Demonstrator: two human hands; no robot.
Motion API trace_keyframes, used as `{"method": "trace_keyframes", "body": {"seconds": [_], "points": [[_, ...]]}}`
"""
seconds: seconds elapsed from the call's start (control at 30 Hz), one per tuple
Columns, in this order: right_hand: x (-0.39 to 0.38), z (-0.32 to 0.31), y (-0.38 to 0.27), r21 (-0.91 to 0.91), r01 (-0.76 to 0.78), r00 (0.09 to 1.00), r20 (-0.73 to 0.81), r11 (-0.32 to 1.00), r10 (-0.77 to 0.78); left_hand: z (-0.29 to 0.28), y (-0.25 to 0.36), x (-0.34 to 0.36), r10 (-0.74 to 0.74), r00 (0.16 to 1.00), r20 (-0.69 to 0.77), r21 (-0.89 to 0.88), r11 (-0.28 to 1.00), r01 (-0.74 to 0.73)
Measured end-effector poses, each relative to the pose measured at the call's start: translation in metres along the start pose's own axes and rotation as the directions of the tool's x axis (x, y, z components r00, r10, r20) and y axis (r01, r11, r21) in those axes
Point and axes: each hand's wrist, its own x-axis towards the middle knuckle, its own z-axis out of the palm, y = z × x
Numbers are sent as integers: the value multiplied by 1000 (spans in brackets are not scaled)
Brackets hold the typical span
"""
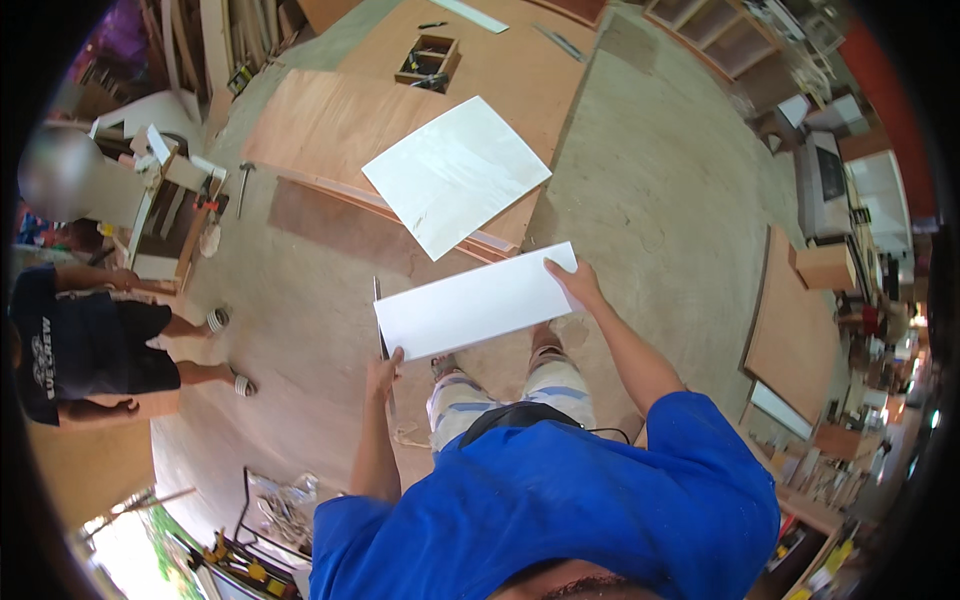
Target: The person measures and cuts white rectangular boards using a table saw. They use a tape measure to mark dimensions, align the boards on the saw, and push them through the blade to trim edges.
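A long white board (470, 300) is held at waist height between my two hands. My right hand (572, 282) is closed on its right end, with the thumb on the top face. My left hand (385, 370) grips the lower left corner, together with a long thin metal strip (378, 293) that runs crosswise past that end. Beyond the held board, a larger white square panel (456, 175) lies askew on stacked plywood sheets (305, 125).
A small wooden toolbox (425, 55) and a hammer (243, 188) are ahead. A person in a dark shirt (85, 350) stands at left by a cluttered bench (180, 230). A plywood sheet (790, 330) lies at right; a metal frame (265, 510) is at lower left.
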Motion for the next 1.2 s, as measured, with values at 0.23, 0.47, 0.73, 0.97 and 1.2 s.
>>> {"method": "trace_keyframes", "body": {"seconds": [0.23, 0.47, 0.73, 0.97, 1.2], "points": [[218, 32, -28, 12, 200, 966, 166, 980, -199, 91, 40, 114, -119, 959, -258, -73, 992, 104], [369, 72, -9, -90, 233, 955, 207, 968, -211, 166, 67, 211, -243, 884, -399, -182, 966, 184], [438, 58, 4, -46, 214, 959, 200, 976, -201, 219, 81, 261, -176, 882, -438, -101, 984, 146], [475, 48, 35, -514, 418, 881, 29, 749, -472, 226, 100, 269, 25, 723, -690, 164, 979, 123], [457, 52, 34, -275, 338, 935, 203, 900, -289, 228, 105, 270, -150, 820, -553, 126, 957, 261]]}}
